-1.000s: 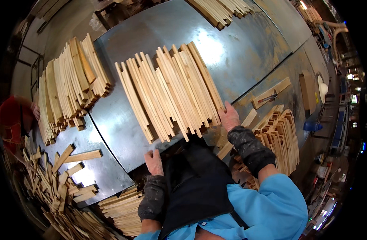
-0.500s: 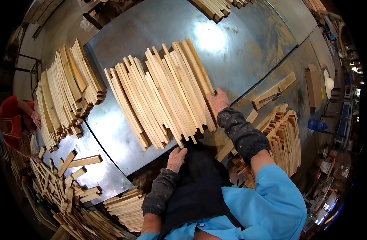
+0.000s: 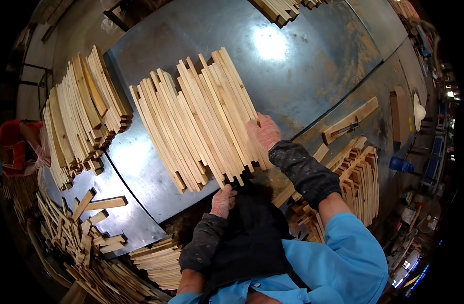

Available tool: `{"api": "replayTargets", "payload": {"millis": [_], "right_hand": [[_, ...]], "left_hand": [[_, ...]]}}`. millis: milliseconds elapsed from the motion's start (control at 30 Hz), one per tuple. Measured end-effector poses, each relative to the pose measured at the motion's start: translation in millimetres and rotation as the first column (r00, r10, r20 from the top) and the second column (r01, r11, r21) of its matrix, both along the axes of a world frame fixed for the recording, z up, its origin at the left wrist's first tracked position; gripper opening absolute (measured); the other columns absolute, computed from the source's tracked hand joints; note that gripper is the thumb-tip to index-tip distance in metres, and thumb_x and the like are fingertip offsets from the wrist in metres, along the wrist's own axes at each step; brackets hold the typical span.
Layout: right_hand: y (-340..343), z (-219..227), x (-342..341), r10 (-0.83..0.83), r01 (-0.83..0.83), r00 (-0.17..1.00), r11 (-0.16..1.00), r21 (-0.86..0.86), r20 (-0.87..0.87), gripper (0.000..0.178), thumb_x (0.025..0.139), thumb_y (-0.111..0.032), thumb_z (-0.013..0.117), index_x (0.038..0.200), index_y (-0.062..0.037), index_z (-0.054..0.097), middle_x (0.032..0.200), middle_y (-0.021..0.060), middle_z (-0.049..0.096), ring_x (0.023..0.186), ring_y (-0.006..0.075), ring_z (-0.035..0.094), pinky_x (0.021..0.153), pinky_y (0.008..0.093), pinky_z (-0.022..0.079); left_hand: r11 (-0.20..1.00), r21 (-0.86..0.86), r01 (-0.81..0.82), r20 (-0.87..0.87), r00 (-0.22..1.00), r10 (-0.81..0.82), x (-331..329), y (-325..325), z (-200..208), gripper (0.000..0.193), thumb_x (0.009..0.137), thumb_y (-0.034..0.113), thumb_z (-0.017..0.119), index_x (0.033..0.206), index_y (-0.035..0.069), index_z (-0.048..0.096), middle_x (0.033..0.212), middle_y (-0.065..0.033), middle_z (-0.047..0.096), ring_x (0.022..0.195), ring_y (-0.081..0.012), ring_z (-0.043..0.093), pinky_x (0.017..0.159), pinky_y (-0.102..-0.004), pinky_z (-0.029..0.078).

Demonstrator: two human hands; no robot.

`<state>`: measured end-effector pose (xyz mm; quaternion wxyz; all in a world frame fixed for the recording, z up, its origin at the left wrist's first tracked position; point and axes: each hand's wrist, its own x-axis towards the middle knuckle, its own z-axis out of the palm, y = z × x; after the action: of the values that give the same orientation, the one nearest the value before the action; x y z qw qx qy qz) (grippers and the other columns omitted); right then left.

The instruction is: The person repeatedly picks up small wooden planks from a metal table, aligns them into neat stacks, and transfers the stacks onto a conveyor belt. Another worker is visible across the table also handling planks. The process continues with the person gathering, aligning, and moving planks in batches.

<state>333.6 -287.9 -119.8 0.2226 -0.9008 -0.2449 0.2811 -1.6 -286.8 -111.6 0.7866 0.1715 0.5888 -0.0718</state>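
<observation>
Right hand (image 3: 265,130): fingers extended, not curled shut, laid over the right flank of the row of strips (image 3: 196,119). Left hand (image 3: 223,201): fingers bent, tips meeting a strip end at the row's near side; cannot tell whether they pinch it or only press.

Change: a second ago the left hand was clear of the strips, off to the left by the near edge; now it is at their ends. Right hand has moved inward along with the row's right side, and the row looks narrower than half a second ago. My reading: row now braced on two sides and drawn tighter across, though both ends remain ragged, some strips jutting.

Row lies flat on the metal worktop (image 3: 318,53), ahead of the body, slanting from far left to near right.

Further out, left: a second stack (image 3: 75,114), a co-worker's hand (image 3: 42,154) near its outer side. Below it, scattered offcuts (image 3: 106,203), and another pile (image 3: 158,261) below the near edge.

Right: calliper (image 3: 344,129) on a board (image 3: 366,109); cross-laid stack (image 3: 361,190) nearer the body; carton (image 3: 399,116), pale hat (image 3: 418,112), blue jug (image 3: 400,164) beyond.

Far side: one more bundle (image 3: 277,12), cut by the frame.
</observation>
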Motion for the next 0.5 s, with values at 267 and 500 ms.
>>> {"api": "replayTargets", "payload": {"millis": [267, 500], "right_hand": [[10.0, 11.7, 22.0, 0.081, -0.057, 0.95, 0.995, 0.086, -0.302, 0.068, 0.103, -0.044, 0.064, 0.156, -0.003, 0.054, 0.15, 0.0237, 0.06, 0.134, 0.0426, 0.059, 0.111, 0.0452, 0.049], [73.3, 55.2, 48.5, 0.176, -0.178, 0.95, 0.984, -0.014, 0.259, 0.06, 0.099, -0.034, 0.067, 0.148, -0.001, 0.06, 0.128, 0.0217, 0.072, 0.12, 0.0426, 0.067, 0.105, 0.0478, 0.053]], "left_hand": [[0.968, -0.091, 0.235, 0.001, 0.972, -0.236, 9.0, 14.1, 16.9, 0.039, 0.107, 0.042, 0.069, 0.124, 0.007, 0.069, 0.103, -0.0052, 0.072, 0.074, -0.0144, 0.058, 0.068, -0.0353, 0.051], [0.603, 0.422, 0.677, 0.041, 0.65, -0.759, 33.0, 22.1, 31.2, 0.053, 0.106, 0.045, 0.066, 0.131, -0.001, 0.071, 0.116, -0.0135, 0.076, 0.106, -0.0274, 0.07, 0.093, -0.0374, 0.054]]}}
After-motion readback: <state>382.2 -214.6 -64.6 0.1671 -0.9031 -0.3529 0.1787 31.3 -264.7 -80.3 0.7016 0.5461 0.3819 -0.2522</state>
